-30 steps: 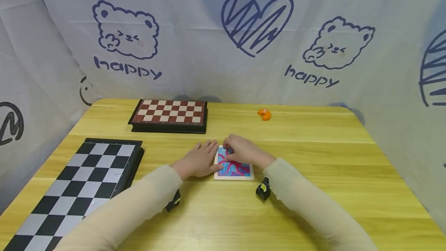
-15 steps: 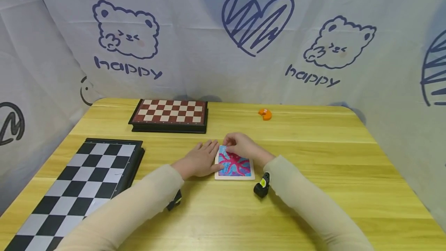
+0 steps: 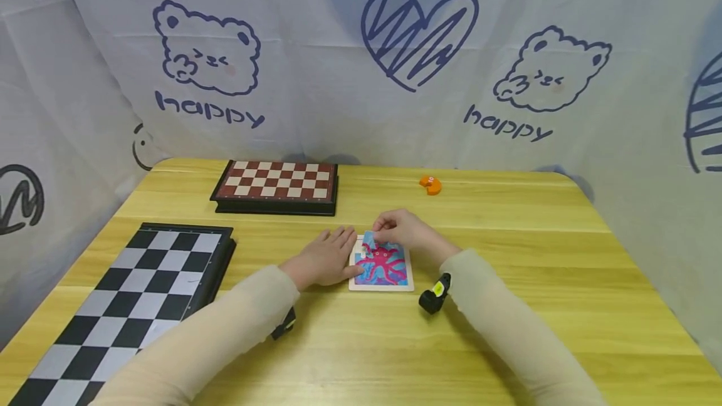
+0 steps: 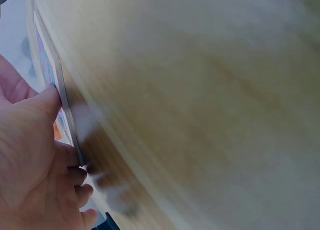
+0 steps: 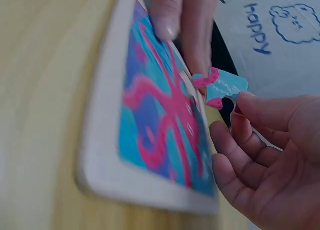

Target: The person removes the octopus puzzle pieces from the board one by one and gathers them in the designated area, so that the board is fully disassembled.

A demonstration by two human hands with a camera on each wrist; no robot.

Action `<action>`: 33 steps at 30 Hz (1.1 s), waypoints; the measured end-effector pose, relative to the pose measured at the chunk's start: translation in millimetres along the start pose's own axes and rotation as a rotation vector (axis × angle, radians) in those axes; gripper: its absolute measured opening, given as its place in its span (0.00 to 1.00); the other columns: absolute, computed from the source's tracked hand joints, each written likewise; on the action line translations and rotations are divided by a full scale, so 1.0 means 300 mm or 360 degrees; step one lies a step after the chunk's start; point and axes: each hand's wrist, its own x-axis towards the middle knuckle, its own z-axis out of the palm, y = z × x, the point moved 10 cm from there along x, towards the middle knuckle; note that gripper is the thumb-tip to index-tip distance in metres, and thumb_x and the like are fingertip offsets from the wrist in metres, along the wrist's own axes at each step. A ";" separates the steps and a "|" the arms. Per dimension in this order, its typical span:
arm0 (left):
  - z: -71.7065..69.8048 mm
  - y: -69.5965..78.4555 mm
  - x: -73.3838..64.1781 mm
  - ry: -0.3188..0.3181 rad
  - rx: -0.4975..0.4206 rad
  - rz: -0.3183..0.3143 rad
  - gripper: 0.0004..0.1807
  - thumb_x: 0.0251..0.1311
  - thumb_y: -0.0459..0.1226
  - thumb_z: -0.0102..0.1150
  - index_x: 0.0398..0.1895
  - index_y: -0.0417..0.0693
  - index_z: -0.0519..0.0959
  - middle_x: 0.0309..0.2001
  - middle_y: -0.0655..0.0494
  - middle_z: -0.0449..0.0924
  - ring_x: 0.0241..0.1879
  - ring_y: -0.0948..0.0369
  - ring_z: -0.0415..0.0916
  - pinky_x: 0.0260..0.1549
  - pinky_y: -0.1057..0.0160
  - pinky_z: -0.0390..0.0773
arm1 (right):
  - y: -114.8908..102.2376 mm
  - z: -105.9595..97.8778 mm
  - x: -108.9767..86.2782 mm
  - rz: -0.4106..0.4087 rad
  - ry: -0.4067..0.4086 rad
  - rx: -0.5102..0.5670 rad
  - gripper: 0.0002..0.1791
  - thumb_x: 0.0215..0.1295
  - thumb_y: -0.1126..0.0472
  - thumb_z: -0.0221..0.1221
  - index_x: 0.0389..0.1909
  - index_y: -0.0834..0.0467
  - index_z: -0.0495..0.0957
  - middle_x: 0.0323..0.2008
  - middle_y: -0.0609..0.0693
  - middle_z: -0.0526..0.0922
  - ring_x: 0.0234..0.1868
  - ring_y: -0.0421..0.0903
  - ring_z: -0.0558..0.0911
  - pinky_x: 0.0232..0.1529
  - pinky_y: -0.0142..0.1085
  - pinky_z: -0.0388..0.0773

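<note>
A jigsaw puzzle of a pink octopus on blue lies in a white frame on the table. Between its thumb and fingertips, my right hand pinches a puzzle piece, blue with pink parts, lifted off the upper left corner. A gap in the picture shows at that corner. My left hand rests beside the frame's left edge with fingers stretched out. Its thumb presses on the frame's border and the picture.
Behind the hands stands a folded red-and-white chessboard. A larger black-and-white chessboard lies at the left. A small orange piece sits near the table's back edge, before a printed cloth.
The right hand has pulled a puzzle piece up out of the upper left corner and moved slightly right and back. The left hand stays in place.
</note>
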 end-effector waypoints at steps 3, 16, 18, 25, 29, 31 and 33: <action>0.000 0.004 0.001 0.0003 -0.0004 0.0000 0.43 0.65 0.60 0.35 0.71 0.39 0.44 0.72 0.47 0.40 0.70 0.52 0.37 0.65 0.52 0.40 | 0.035 -0.059 -0.023 0.0031 0.0057 0.0059 0.06 0.63 0.61 0.58 0.35 0.61 0.78 0.29 0.50 0.78 0.30 0.45 0.73 0.33 0.34 0.72; -0.017 0.019 -0.013 0.0048 0.0045 0.0060 0.42 0.66 0.59 0.35 0.71 0.37 0.46 0.71 0.44 0.41 0.69 0.51 0.39 0.65 0.52 0.43 | 0.234 -0.282 -0.088 0.0237 0.0226 0.0036 0.07 0.65 0.67 0.53 0.36 0.68 0.77 0.28 0.54 0.78 0.30 0.45 0.76 0.34 0.34 0.78; -0.019 0.022 -0.014 0.0051 0.0049 0.0067 0.42 0.66 0.59 0.35 0.71 0.37 0.46 0.71 0.44 0.41 0.69 0.51 0.39 0.65 0.53 0.44 | 0.252 -0.293 -0.091 0.0257 0.0232 0.0028 0.07 0.65 0.68 0.54 0.36 0.69 0.77 0.28 0.54 0.78 0.28 0.44 0.76 0.33 0.34 0.78; -0.018 0.022 -0.015 0.0056 0.0040 0.0063 0.42 0.66 0.59 0.35 0.71 0.37 0.46 0.71 0.44 0.42 0.69 0.51 0.39 0.65 0.53 0.44 | 0.265 -0.300 -0.094 0.0272 0.0244 -0.0014 0.07 0.63 0.68 0.55 0.36 0.69 0.78 0.25 0.52 0.77 0.24 0.42 0.73 0.27 0.31 0.74; -0.014 0.021 -0.010 0.0052 0.0035 0.0057 0.42 0.66 0.59 0.36 0.71 0.37 0.46 0.71 0.45 0.42 0.69 0.51 0.39 0.65 0.53 0.44 | 0.281 -0.302 -0.093 0.0325 0.0269 -0.0064 0.07 0.63 0.66 0.56 0.37 0.67 0.79 0.25 0.50 0.76 0.23 0.42 0.71 0.25 0.30 0.71; -0.012 0.020 -0.007 0.0050 0.0035 0.0054 0.42 0.66 0.59 0.36 0.71 0.37 0.46 0.71 0.45 0.42 0.69 0.51 0.39 0.65 0.53 0.44 | 0.288 -0.301 -0.093 0.0351 0.0268 -0.0099 0.08 0.64 0.65 0.56 0.38 0.66 0.80 0.25 0.50 0.76 0.23 0.43 0.70 0.25 0.31 0.71; -0.011 0.019 -0.003 0.0054 0.0039 0.0055 0.42 0.66 0.59 0.36 0.71 0.37 0.46 0.71 0.45 0.42 0.69 0.51 0.39 0.65 0.53 0.44 | 0.293 -0.301 -0.093 0.0372 0.0272 -0.0118 0.08 0.64 0.65 0.56 0.38 0.66 0.80 0.25 0.51 0.76 0.23 0.43 0.70 0.26 0.31 0.71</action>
